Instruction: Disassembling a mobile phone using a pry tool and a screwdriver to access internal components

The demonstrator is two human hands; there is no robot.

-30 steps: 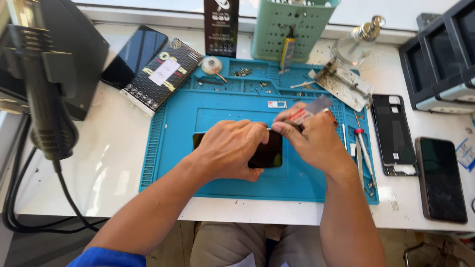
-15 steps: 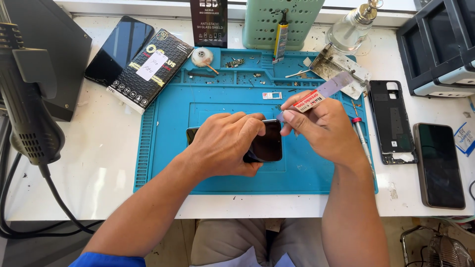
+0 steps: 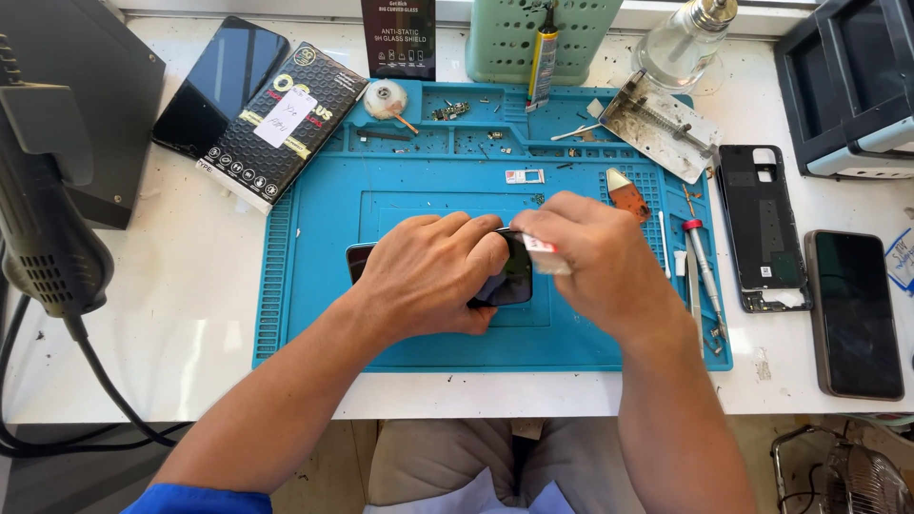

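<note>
A dark phone (image 3: 509, 281) lies on the blue work mat (image 3: 314, 314) in the middle of the white desk. My left hand (image 3: 433, 271) presses down over it and covers most of it. My right hand (image 3: 595, 262) is right beside it, fingers pinched on a small red-and-white flat card (image 3: 538, 249) held at the phone's right upper edge. The two hands touch each other over the phone.
A screwdriver (image 3: 703, 266) and small tools lie at the mat's right edge. A phone frame (image 3: 762, 228) and a dark phone (image 3: 854, 314) sit right of the mat. A screen-protector box (image 3: 281, 124), a green tool holder (image 3: 538, 38), a metal jig (image 3: 662, 124) and a hot-air handle (image 3: 43, 228) are around.
My right hand has come down from above the phone and brought the card to the phone's edge. My left hand stayed on the phone.
</note>
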